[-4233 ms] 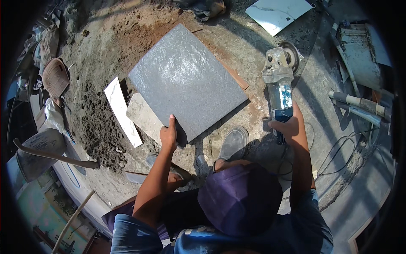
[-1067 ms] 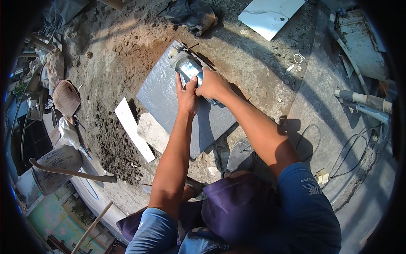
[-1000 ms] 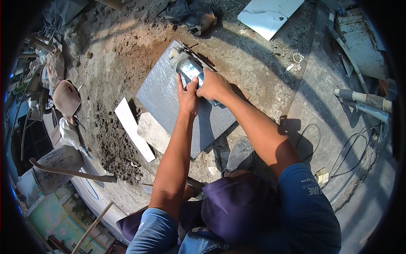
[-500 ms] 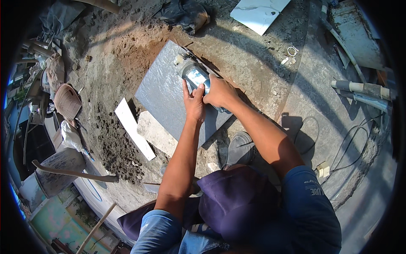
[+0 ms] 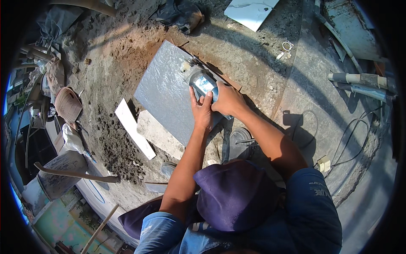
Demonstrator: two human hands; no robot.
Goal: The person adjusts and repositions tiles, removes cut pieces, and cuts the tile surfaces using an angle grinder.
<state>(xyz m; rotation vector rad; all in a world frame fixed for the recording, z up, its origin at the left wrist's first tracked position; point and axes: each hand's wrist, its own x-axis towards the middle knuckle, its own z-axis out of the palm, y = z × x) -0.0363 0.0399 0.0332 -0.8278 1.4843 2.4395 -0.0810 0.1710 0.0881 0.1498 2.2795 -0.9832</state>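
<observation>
A blue angle grinder point(image 5: 204, 84) rests over the right edge of a dark grey square tile point(image 5: 158, 86). Its head and disc point up and away from me, close to that edge. My right hand point(image 5: 229, 100) wraps round the grinder's rear body. My left hand point(image 5: 202, 111) supports its near left side, with the thumb against the body and a finger stretched along it. The palm sides and the contact between disc and tile are hidden. Under the tile's near left side lies a pale stone slab point(image 5: 157, 131).
A narrow white tile strip point(image 5: 134, 129) lies left of the slab. Farther off are a white tile piece point(image 5: 251, 13) and a dark cloth point(image 5: 179, 16). A black cable point(image 5: 353, 158) runs to a pale socket box point(image 5: 324, 164) at right. My shoe point(image 5: 240, 137) stands near the tile.
Both hands and the grinder have shifted a little right and toward me along the tile's edge. My grip on it looks the same.
</observation>
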